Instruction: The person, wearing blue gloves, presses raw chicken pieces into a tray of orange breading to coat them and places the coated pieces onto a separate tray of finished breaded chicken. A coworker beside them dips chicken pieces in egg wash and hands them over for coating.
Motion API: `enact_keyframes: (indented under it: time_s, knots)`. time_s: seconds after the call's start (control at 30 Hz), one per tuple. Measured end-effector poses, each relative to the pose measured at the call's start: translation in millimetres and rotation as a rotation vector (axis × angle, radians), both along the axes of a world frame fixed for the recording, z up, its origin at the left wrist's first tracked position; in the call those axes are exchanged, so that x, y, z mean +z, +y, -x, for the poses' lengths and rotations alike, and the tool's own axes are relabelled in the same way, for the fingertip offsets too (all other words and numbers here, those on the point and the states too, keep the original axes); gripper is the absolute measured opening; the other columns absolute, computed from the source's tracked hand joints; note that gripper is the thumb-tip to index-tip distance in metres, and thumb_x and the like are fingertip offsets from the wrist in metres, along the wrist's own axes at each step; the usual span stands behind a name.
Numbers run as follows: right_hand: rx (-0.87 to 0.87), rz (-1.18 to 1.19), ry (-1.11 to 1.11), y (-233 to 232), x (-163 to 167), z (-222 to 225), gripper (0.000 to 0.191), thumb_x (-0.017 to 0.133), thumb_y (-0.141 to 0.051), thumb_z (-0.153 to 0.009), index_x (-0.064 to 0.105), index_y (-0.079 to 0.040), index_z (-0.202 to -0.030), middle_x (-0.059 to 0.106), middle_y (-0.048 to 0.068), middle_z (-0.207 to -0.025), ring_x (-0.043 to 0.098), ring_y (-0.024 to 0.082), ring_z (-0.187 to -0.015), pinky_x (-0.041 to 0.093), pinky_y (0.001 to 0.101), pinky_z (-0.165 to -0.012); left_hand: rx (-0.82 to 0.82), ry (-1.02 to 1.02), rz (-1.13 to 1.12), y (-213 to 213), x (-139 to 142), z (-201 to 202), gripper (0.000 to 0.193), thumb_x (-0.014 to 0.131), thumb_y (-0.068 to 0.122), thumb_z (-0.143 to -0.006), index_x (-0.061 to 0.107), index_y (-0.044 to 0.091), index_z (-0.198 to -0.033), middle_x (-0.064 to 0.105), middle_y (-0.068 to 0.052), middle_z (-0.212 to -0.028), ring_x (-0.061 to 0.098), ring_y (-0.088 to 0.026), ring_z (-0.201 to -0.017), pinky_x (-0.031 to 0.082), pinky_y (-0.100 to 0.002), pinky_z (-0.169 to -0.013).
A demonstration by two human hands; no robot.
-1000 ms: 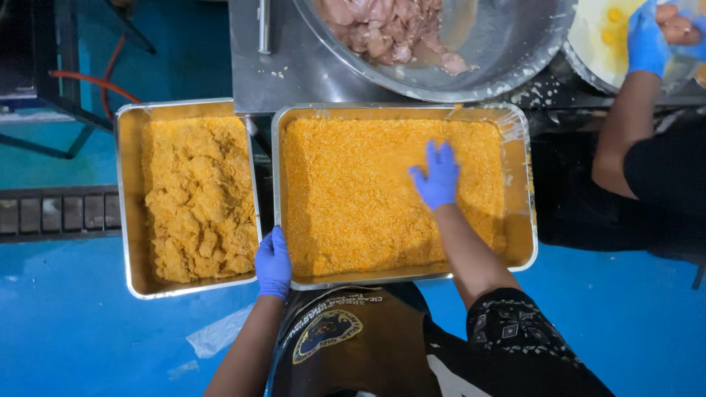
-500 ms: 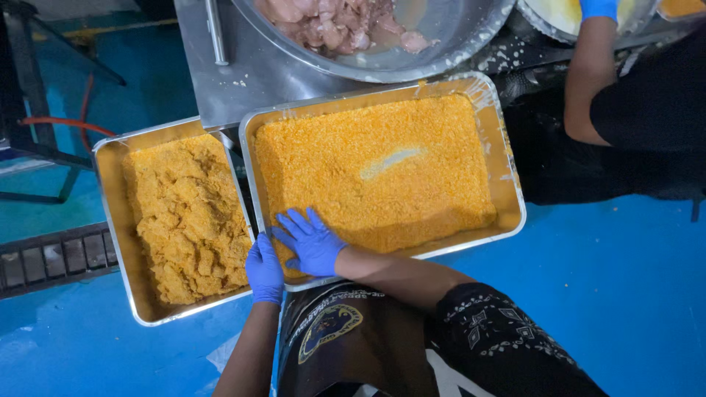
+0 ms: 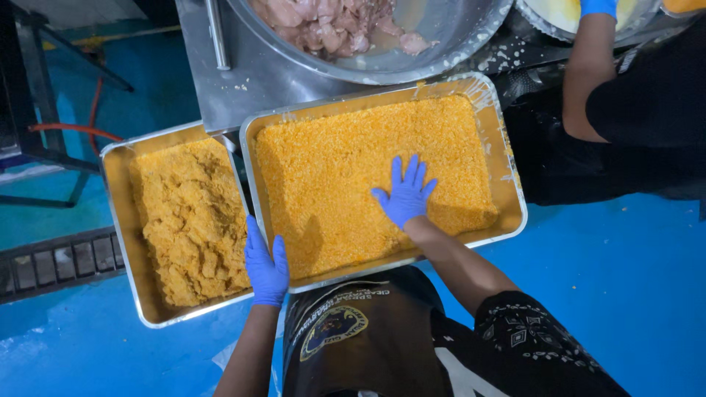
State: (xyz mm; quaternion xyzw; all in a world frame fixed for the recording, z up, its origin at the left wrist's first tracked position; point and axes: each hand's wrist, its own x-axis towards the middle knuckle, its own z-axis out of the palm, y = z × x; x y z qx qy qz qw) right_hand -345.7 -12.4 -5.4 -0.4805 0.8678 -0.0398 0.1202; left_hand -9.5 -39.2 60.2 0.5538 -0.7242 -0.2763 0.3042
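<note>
Gripping nothing, the right hand (image 3: 406, 192) lies flat with its blue-gloved fingers spread on the orange crumbs in the large metal tray (image 3: 507, 165), near the tray's middle; half a second ago it was back at the near left corner beside the other hand, so it has swept out across the crumb bed again, which reads as pressing or levelling the coating. Its partner, the left hand (image 3: 265, 266), rests with fingers straight on the near rim where that tray meets the smaller tray (image 3: 118, 220), which is heaped with crumb-coated pieces (image 3: 191, 220). Beyond, on the steel worktop (image 3: 243, 81), a wide steel bowl (image 3: 441, 51) holds pale raw meat. At the right a co-worker's gloved hand (image 3: 597, 7) reaches into another bowl. No packages or signs show; only a round emblem on the dark apron (image 3: 331, 327).
</note>
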Motion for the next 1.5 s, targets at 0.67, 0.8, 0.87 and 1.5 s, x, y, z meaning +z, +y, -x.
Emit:
enact_keyframes:
  time_s: [0.67, 0.8, 0.87, 1.5]
  knots:
    - [0.375, 0.2, -0.007, -136, 31, -140, 0.091, 0.061, -0.056, -0.09, 0.026, -0.01, -0.16, 0.017, 0.022, -0.168, 0.01, 0.043, -0.156, 0.008, 0.0637, -0.125, 0.046, 0.173, -0.125, 2, 3, 3, 0.063, 0.057, 0.022, -0.102, 0.037, -0.004, -0.156, 0.056, -0.027, -0.144, 0.055, -0.037, -0.13, 0.04, -0.044, -0.112]
    - [0.202, 0.035, 0.013, -131, 20, -64, 0.081, 0.056, -0.055, -0.097, 0.03, -0.014, -0.162, 0.021, 0.019, -0.169, 0.014, 0.04, -0.159, 0.01, 0.0642, -0.126, 0.076, 0.169, -0.166, 2, 0, 3, 0.064, 0.057, 0.021, -0.102, 0.036, -0.005, -0.157, 0.053, -0.028, -0.145, 0.054, -0.036, -0.131, 0.04, -0.043, -0.111]
    - [0.158, 0.137, 0.183, -111, 10, -19, 0.083, 0.056, -0.057, -0.096, 0.027, -0.015, -0.161, 0.018, 0.023, -0.167, 0.013, 0.045, -0.155, 0.009, 0.0686, -0.12, 0.078, 0.23, -0.179, 3, -1, 4, 0.063, 0.057, 0.022, -0.103, 0.036, -0.004, -0.157, 0.053, -0.027, -0.146, 0.054, -0.036, -0.131, 0.04, -0.043, -0.111]
    - [1.245, 0.026, -0.207, -10, 22, 47, 0.099, 0.063, -0.073, -0.081, 0.037, -0.017, -0.158, 0.021, 0.018, -0.167, 0.017, 0.041, -0.155, 0.013, 0.0665, -0.121, 0.397, 0.177, -0.239, 10, -35, -6, 0.047, 0.057, 0.027, -0.105, 0.061, -0.002, -0.141, 0.066, -0.019, -0.126, 0.062, -0.023, -0.112, 0.048, -0.037, -0.096]
